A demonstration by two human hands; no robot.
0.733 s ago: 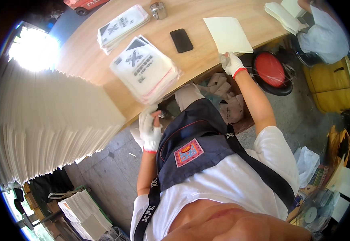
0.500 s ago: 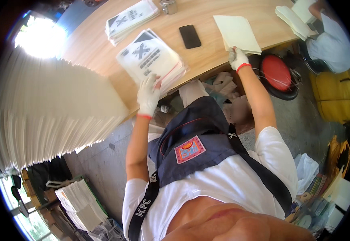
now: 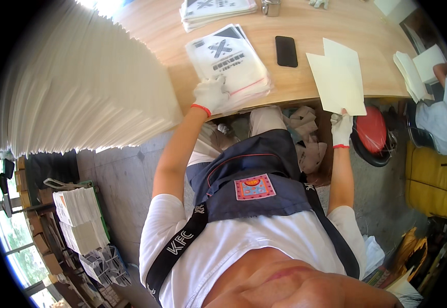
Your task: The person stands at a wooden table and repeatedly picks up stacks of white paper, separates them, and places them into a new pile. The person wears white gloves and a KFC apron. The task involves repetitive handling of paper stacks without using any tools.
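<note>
Cream sheets [image 3: 339, 77] in the right hand [image 3: 342, 129] spread wider than before.

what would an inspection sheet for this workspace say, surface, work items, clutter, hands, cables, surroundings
Surface: pale wooden table, in use.
Work items: printed white stack near the table edge; cream sheets to its right, partly past the edge.
Clutter: dark phone between them; metal container farther back.
Hands: gloved left hand on the printed white stack; gloved right hand gripping the cream sheets.
Cables: nothing seen.
Surroundings: tall pale stack at left; red stool and yellow bag at right.
</note>
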